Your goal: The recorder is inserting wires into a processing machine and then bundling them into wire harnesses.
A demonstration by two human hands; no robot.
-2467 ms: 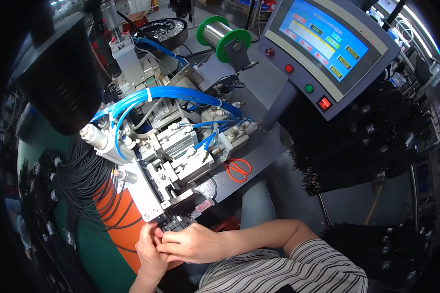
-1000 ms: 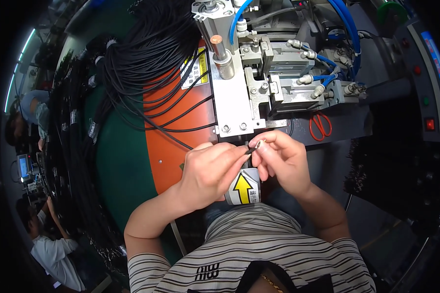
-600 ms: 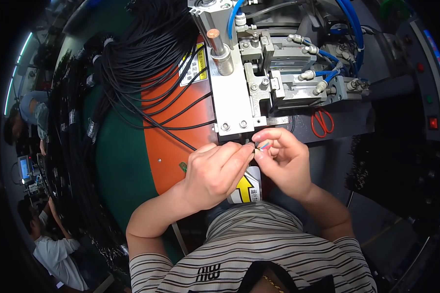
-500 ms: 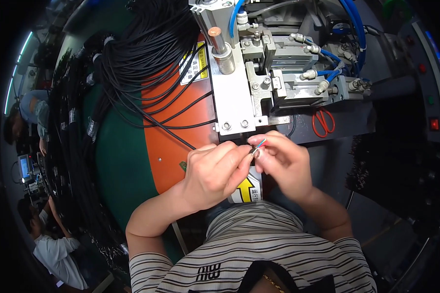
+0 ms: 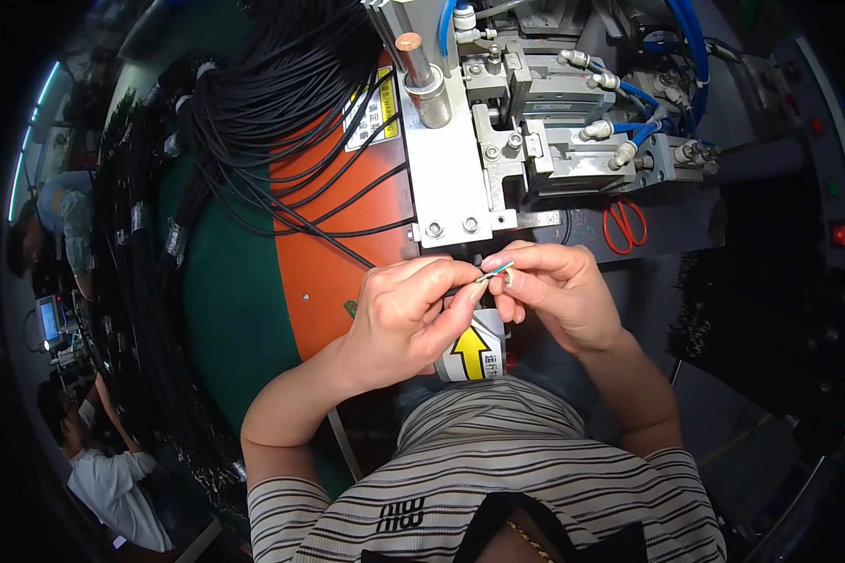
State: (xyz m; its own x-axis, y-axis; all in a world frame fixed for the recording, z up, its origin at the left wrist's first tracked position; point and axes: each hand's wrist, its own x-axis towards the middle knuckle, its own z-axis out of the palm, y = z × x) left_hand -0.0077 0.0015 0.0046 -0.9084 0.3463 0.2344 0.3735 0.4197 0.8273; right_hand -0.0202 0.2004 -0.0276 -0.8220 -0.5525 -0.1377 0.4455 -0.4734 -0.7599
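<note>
My left hand (image 5: 408, 310) is closed in a pinch round the stripped end of a black cable (image 5: 349, 253). Thin coloured wires (image 5: 499, 269), one blue-green among them, stick out of that end to the right. My right hand (image 5: 559, 291) has its thumb and forefinger at these wires, pinching them near their tips. Both hands are just in front of a metal clamping machine (image 5: 449, 178). The rest of the cable runs back from my left hand toward a large bundle of black cables (image 5: 282, 103).
Pneumatic cylinders with blue air hoses (image 5: 643, 131) stand at the back right. Red-handled scissors (image 5: 624, 225) lie beside them. An orange mat (image 5: 324, 300) and a green surface (image 5: 225, 300) extend leftward. Two other people are at the far left, the nearer in a light top (image 5: 113, 488).
My right hand has turned and shifted slightly right, its fingers now nearer the wires. The wires lie flatter, and the left hand has opened its pinch a little in shape while keeping the cable.
</note>
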